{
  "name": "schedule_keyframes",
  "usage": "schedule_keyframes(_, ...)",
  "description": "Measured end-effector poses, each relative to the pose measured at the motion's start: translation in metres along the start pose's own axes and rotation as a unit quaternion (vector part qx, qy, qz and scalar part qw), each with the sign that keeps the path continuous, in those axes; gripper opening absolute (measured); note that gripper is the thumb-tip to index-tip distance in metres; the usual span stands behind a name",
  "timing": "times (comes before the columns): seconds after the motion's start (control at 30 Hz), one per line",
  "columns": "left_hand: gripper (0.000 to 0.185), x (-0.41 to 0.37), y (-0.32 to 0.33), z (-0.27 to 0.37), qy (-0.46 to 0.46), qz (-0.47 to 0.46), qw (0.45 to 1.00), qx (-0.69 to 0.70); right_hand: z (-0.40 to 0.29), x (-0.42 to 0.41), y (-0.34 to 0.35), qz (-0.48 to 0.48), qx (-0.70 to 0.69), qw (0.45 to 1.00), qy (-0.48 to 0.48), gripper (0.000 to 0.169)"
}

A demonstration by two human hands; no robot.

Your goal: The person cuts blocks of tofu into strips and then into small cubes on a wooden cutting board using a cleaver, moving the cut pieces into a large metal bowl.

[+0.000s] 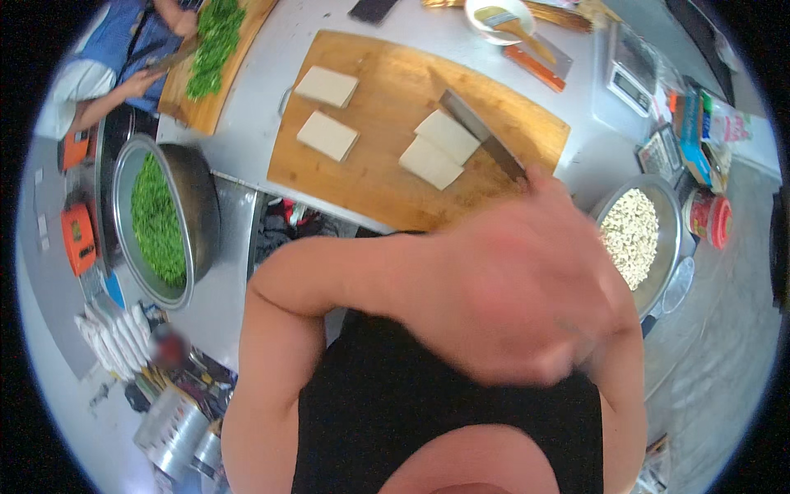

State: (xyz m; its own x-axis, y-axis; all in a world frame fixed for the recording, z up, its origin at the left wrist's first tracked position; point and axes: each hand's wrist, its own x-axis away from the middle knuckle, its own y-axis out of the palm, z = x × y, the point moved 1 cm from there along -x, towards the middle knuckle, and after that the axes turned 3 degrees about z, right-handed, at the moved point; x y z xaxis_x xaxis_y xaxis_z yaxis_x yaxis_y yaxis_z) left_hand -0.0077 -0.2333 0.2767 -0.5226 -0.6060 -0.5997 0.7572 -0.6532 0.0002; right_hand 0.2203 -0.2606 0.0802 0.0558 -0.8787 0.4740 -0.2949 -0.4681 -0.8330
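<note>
A cleaver (484,136) is in my right hand (546,188), which is partly hidden behind my left hand. Its blade stands on edge along the upper right side of two pale rectangular slabs, likely tofu (447,137), that lie touching at an angle on the wooden cutting board (382,74). Two more pale pieces, an upper one (324,85) and a lower one (326,136), rest apart on the board's left part. My left hand (537,290) is blurred and close to the camera, with the arm crossing my chest; its fingers cannot be made out.
At left stands a steel bowl of chopped greens (157,222); at right, a steel bowl of small pale cubes (631,238). Behind the board are a white bowl with a brush (494,21), a scraper (537,68) and a scale (629,89). A co-worker's hands hold a knife by greens (216,49).
</note>
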Motion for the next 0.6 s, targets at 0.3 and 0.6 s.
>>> schedule_keyframes(0.3, 0.013, -0.006, -0.016, 0.035, 0.019, 0.097, 0.994, -0.054, 0.014, -0.007, 0.018, 0.031, 0.034, 0.997, -0.059, 0.019)
schedule_keyframes(0.6, 0.084, 0.126, -0.037, -0.185, -0.354, 0.08, 0.783, -0.506, 0.004, -0.009, 0.002, 0.0, 0.059, 0.996, -0.062, 0.022)
